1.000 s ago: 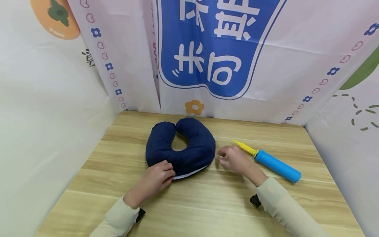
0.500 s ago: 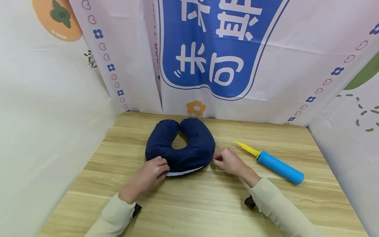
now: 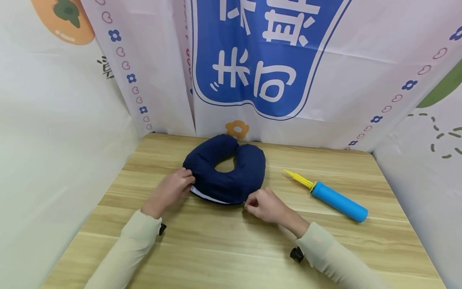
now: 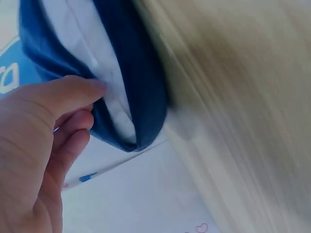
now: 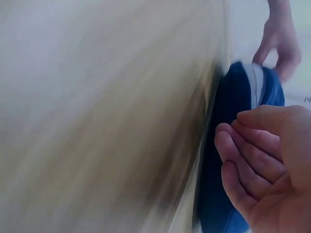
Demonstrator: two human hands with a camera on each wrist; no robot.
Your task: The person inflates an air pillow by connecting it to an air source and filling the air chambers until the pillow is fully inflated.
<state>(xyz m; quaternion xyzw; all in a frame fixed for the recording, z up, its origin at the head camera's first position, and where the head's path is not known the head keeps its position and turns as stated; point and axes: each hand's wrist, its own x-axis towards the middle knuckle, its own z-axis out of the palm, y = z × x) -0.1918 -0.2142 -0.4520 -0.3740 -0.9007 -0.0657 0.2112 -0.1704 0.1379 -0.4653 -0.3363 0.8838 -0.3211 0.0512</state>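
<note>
A navy U-shaped neck pillow (image 3: 207, 176) lies on the wooden table, its two ends toward the back wall. White lining (image 3: 208, 197) shows through a long slit along its near edge. My left hand (image 3: 169, 191) pinches the cover at the left end of this slit; in the left wrist view the thumb (image 4: 80, 92) lies against the slit's edge. With thumb and forefinger my right hand (image 3: 268, 206) pinches a tiny zipper pull (image 3: 245, 204) at the slit's right end. The fingertips mostly hide that pull.
A blue hand pump (image 3: 339, 201) with a yellow nozzle (image 3: 298, 178) lies to the right, beyond the right hand. Printed white cloth (image 3: 162, 80) hangs behind the table (image 3: 223, 257) and along both sides.
The pillow has turned, its slit now facing more to the left. My left hand has shifted up and left along the edge. From beside the pillow, my right hand has come leftward onto the zipper.
</note>
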